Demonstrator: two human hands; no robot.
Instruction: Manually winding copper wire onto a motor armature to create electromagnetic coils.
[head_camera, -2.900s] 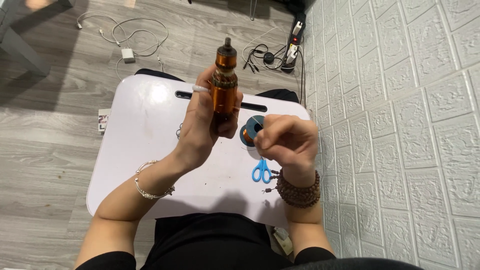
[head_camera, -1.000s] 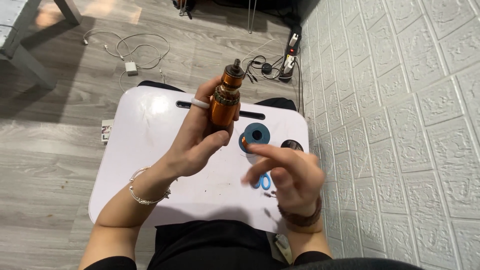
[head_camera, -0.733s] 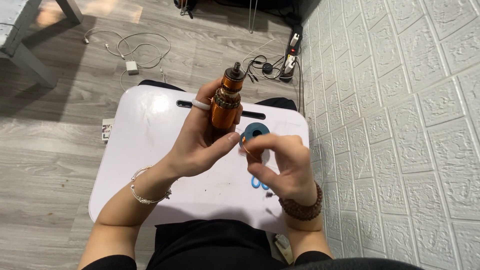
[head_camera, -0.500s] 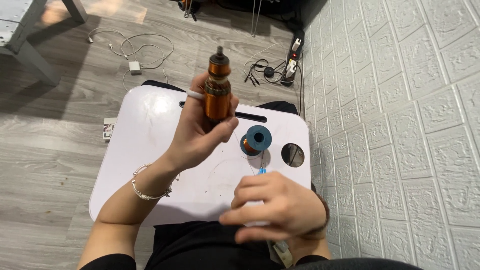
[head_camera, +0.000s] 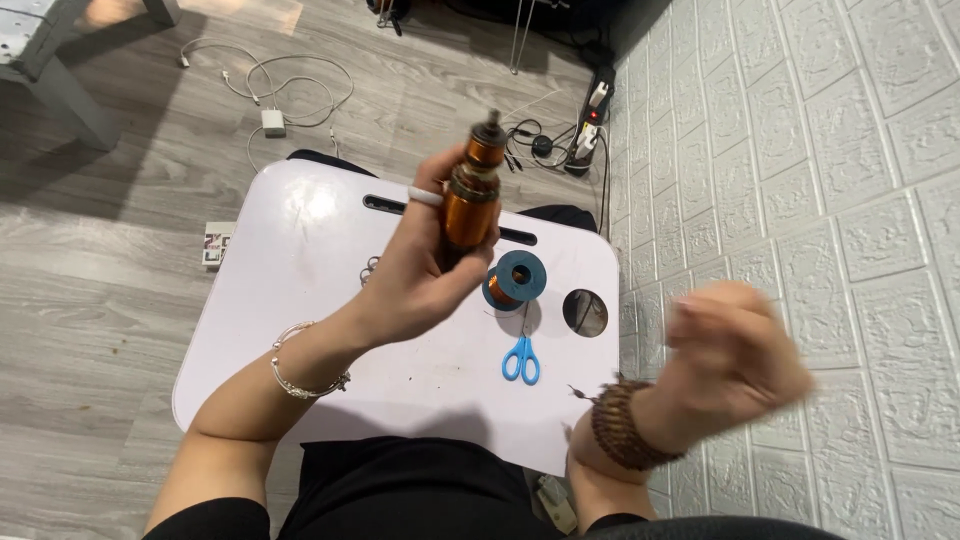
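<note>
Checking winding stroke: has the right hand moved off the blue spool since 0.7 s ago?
Yes. The right hand swung out right, away from the blue spool, toward the brick wall.

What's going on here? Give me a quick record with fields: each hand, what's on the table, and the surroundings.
left hand: raised above the table, gripping a copper-wound rotor, shaft end up
right hand: blurred, off to the right of the table, nothing visible in it
table: white, with a round hole
on table: blue wire spool; blue scissors
floor: grey planks; white charger; power strip by the wall
</note>
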